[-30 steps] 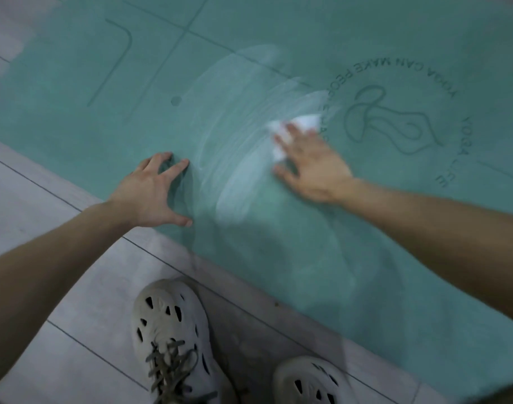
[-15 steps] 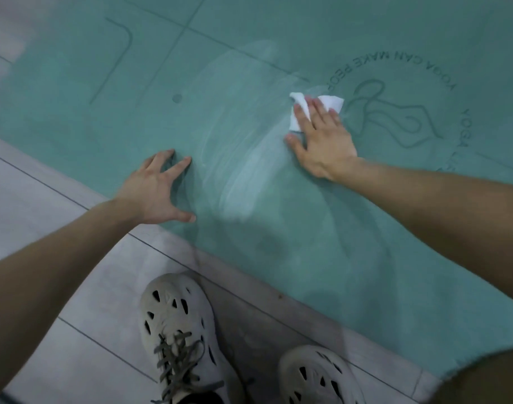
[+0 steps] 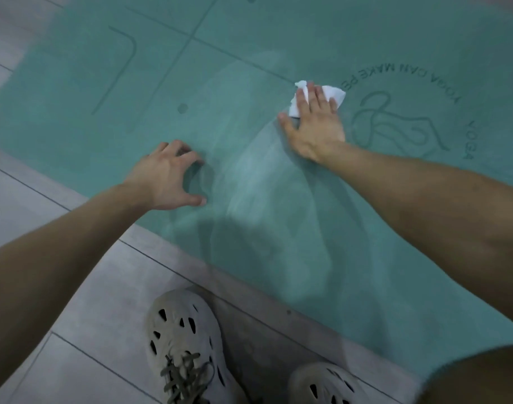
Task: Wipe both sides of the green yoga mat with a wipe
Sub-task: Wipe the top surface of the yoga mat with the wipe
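Two hands: both are down on the green yoga mat, which lies flat on the tiled floor with its printed side up.
Right hand: flat, fingers straight and close together, pressing the white wipe onto the mat. No finger curls round it, and the wipe pokes out crumpled past the fingertips.
Wipe spot: out toward the far part of the mat, just beside the left end of the round printed logo.
Left hand: holds nothing, fingers spread and arched, with tips and thumb propped on the mat near its close edge.
Streaks: pale curved smears on the mat between the two hands, running down toward the near edge.
Shoes: a grey holed left shoe and right shoe stand on the tiles just off the mat's near edge.
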The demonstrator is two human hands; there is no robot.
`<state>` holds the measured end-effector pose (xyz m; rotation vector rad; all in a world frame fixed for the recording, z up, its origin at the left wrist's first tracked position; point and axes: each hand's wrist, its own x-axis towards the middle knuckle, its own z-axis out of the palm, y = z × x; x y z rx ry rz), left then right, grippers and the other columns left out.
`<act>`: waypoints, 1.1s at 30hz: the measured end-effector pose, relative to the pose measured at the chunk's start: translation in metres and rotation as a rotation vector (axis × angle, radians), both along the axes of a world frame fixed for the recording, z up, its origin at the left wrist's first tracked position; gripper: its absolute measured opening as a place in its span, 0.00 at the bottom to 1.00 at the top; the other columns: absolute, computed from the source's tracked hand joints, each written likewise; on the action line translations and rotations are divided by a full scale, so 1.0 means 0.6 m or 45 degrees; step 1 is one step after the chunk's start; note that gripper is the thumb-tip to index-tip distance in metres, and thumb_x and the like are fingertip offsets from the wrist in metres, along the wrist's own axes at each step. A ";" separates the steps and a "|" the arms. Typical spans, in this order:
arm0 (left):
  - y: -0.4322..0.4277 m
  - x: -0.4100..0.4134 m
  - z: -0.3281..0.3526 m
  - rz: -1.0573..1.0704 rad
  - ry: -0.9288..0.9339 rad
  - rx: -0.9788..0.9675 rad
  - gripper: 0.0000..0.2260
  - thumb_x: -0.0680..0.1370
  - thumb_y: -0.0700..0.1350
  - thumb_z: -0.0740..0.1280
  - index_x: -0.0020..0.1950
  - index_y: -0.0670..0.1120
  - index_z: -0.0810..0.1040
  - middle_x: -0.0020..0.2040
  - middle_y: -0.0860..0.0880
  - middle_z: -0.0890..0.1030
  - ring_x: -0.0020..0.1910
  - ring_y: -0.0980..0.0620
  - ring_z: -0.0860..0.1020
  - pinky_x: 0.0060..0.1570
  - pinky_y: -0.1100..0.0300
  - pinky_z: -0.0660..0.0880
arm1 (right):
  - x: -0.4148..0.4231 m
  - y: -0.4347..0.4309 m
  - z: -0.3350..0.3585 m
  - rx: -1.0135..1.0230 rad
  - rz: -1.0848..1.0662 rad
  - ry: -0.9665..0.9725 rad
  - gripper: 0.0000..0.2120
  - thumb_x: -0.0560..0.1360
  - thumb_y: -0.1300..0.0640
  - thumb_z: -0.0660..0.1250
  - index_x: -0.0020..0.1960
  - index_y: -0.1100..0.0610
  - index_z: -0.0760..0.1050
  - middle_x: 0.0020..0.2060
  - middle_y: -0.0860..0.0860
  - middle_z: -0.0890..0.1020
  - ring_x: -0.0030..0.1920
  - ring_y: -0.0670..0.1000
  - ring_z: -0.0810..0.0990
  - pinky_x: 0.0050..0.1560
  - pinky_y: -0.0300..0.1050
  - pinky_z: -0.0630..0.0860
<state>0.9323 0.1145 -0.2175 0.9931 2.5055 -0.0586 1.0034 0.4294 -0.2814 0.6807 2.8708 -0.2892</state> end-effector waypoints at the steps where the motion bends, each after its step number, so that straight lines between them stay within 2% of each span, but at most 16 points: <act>1: 0.010 -0.005 0.000 -0.041 0.008 0.024 0.43 0.65 0.71 0.77 0.77 0.61 0.67 0.75 0.50 0.67 0.74 0.43 0.67 0.69 0.42 0.73 | -0.017 -0.022 0.000 -0.015 0.051 -0.003 0.44 0.81 0.28 0.38 0.87 0.55 0.45 0.86 0.53 0.45 0.86 0.53 0.42 0.84 0.59 0.40; 4: 0.041 -0.015 -0.006 -0.073 0.005 0.067 0.43 0.70 0.67 0.76 0.81 0.60 0.63 0.80 0.48 0.63 0.77 0.41 0.65 0.75 0.43 0.69 | -0.054 -0.069 0.007 -0.095 0.325 -0.003 0.40 0.83 0.30 0.43 0.87 0.53 0.47 0.87 0.51 0.47 0.86 0.51 0.43 0.85 0.58 0.41; 6: 0.052 -0.021 -0.014 -0.099 0.010 0.062 0.38 0.74 0.65 0.74 0.81 0.60 0.65 0.81 0.48 0.64 0.77 0.41 0.66 0.75 0.44 0.68 | -0.052 -0.041 0.009 -0.085 0.362 -0.010 0.38 0.84 0.32 0.44 0.87 0.51 0.46 0.87 0.50 0.47 0.86 0.50 0.43 0.85 0.57 0.43; 8: 0.052 -0.026 -0.021 -0.137 0.006 0.078 0.33 0.76 0.64 0.72 0.80 0.60 0.68 0.80 0.48 0.66 0.76 0.41 0.67 0.74 0.44 0.69 | -0.005 0.016 0.003 -0.028 0.205 0.007 0.39 0.84 0.32 0.44 0.87 0.52 0.44 0.86 0.51 0.45 0.86 0.51 0.42 0.85 0.57 0.43; 11: 0.049 -0.023 -0.031 -0.159 0.055 0.083 0.31 0.76 0.63 0.71 0.78 0.61 0.69 0.79 0.49 0.67 0.75 0.42 0.68 0.72 0.42 0.71 | 0.092 0.094 -0.012 0.088 -0.136 0.061 0.42 0.83 0.29 0.43 0.87 0.55 0.47 0.86 0.52 0.47 0.86 0.52 0.43 0.85 0.57 0.43; 13: 0.052 -0.022 -0.033 -0.144 0.078 0.091 0.31 0.76 0.62 0.71 0.78 0.60 0.70 0.79 0.50 0.67 0.75 0.42 0.67 0.71 0.42 0.71 | 0.091 0.091 -0.006 0.077 -0.304 0.037 0.45 0.81 0.27 0.40 0.87 0.56 0.47 0.86 0.53 0.46 0.86 0.53 0.42 0.85 0.59 0.42; 15: 0.054 -0.022 -0.031 -0.130 0.040 0.096 0.30 0.77 0.62 0.69 0.78 0.60 0.69 0.79 0.49 0.67 0.76 0.41 0.67 0.72 0.41 0.70 | 0.062 0.043 0.001 0.030 -0.327 0.033 0.47 0.80 0.26 0.38 0.87 0.57 0.46 0.86 0.55 0.45 0.86 0.54 0.41 0.84 0.60 0.38; 17: 0.050 -0.026 -0.026 -0.115 0.006 0.097 0.27 0.79 0.59 0.69 0.77 0.58 0.70 0.78 0.48 0.68 0.75 0.41 0.69 0.72 0.41 0.70 | 0.050 -0.045 0.000 0.040 0.034 0.045 0.46 0.81 0.27 0.39 0.87 0.58 0.47 0.86 0.55 0.47 0.86 0.55 0.41 0.84 0.60 0.38; 20: 0.016 -0.022 -0.026 -0.010 0.045 0.150 0.24 0.78 0.49 0.70 0.75 0.52 0.74 0.72 0.46 0.73 0.70 0.39 0.72 0.68 0.44 0.74 | 0.101 -0.188 -0.012 -0.072 0.919 0.069 0.41 0.83 0.30 0.47 0.87 0.55 0.49 0.86 0.53 0.52 0.86 0.54 0.45 0.85 0.59 0.43; 22: -0.017 -0.012 -0.028 0.086 0.086 0.183 0.25 0.77 0.47 0.71 0.75 0.51 0.74 0.71 0.45 0.74 0.69 0.38 0.73 0.68 0.44 0.74 | 0.115 -0.183 -0.012 -0.055 1.280 0.066 0.37 0.85 0.33 0.49 0.87 0.52 0.48 0.86 0.52 0.51 0.86 0.52 0.46 0.85 0.56 0.42; 23: -0.029 -0.006 -0.029 0.115 0.084 0.183 0.25 0.77 0.47 0.71 0.75 0.51 0.74 0.71 0.45 0.74 0.69 0.38 0.72 0.68 0.44 0.74 | 0.102 -0.155 -0.011 -0.021 1.242 0.095 0.36 0.86 0.35 0.48 0.87 0.52 0.47 0.86 0.51 0.51 0.86 0.52 0.45 0.85 0.56 0.42; 26: -0.055 0.011 -0.028 0.148 0.019 0.144 0.28 0.77 0.50 0.72 0.77 0.51 0.72 0.73 0.45 0.72 0.71 0.39 0.70 0.70 0.43 0.72 | 0.053 -0.059 0.002 0.077 0.548 0.111 0.36 0.86 0.35 0.44 0.87 0.54 0.49 0.86 0.53 0.52 0.86 0.52 0.46 0.85 0.56 0.43; 28: -0.076 0.022 -0.026 0.160 0.004 0.111 0.29 0.77 0.52 0.73 0.78 0.52 0.71 0.74 0.45 0.71 0.71 0.39 0.70 0.70 0.43 0.72 | 0.036 -0.053 0.005 0.055 0.277 0.073 0.39 0.84 0.33 0.42 0.87 0.56 0.49 0.86 0.55 0.50 0.86 0.53 0.44 0.85 0.57 0.41; 29: -0.088 0.028 -0.026 0.166 0.009 0.099 0.29 0.77 0.52 0.73 0.78 0.52 0.70 0.74 0.45 0.71 0.71 0.39 0.70 0.70 0.42 0.72 | 0.037 -0.084 0.007 0.034 0.279 0.082 0.41 0.83 0.31 0.42 0.87 0.57 0.49 0.86 0.55 0.49 0.86 0.54 0.44 0.85 0.59 0.42; 30: -0.101 0.035 -0.027 0.176 0.019 0.091 0.30 0.77 0.53 0.73 0.78 0.52 0.70 0.73 0.45 0.71 0.71 0.39 0.70 0.70 0.42 0.73 | 0.045 -0.128 0.005 0.004 0.398 0.099 0.42 0.83 0.30 0.44 0.87 0.57 0.49 0.86 0.55 0.50 0.86 0.55 0.44 0.85 0.59 0.42; 33: -0.126 0.050 -0.027 0.219 0.060 0.086 0.32 0.76 0.53 0.74 0.78 0.51 0.70 0.72 0.44 0.71 0.70 0.38 0.71 0.68 0.43 0.74 | 0.106 -0.245 -0.004 -0.091 1.224 0.095 0.38 0.85 0.32 0.48 0.87 0.54 0.51 0.86 0.52 0.52 0.86 0.53 0.46 0.85 0.57 0.43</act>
